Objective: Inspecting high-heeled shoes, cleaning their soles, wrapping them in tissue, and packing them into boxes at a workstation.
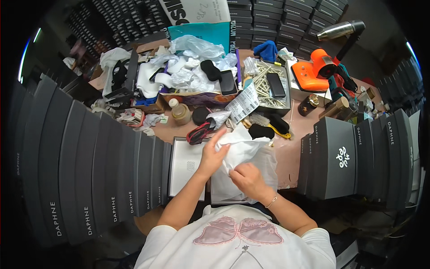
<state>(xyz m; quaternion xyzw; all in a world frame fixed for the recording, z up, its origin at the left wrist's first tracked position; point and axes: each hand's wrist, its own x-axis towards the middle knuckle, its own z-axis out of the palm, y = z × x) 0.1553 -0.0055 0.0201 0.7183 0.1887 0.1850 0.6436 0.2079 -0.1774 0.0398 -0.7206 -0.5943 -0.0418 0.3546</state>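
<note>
- Grey boxes everywhere in this room: a row standing on the person's left and another stack on the right, probably so either side is an easy reach.
- Pinkish bench, supplies pushed to the back. Bin of crumpled white stuffing, tray of pale sticks, orange device. I'd guess that's to give the hands elbow room up front.
- White tissue paper is front and centre, held up over a flatter white sheet, right by the person's chest. Makes sense, you can see what you're doing there.
- Right hand is curled up, pinching the paper's near edge, looks like an anchor to me.
- Left hand has its fingers fairly straight, thumb against the paper. Can't tell if it's actually gripping; maybe just steadying.
- White-lined open box part sits just beside, under the left forearm, presumably parked close on purpose.
</note>
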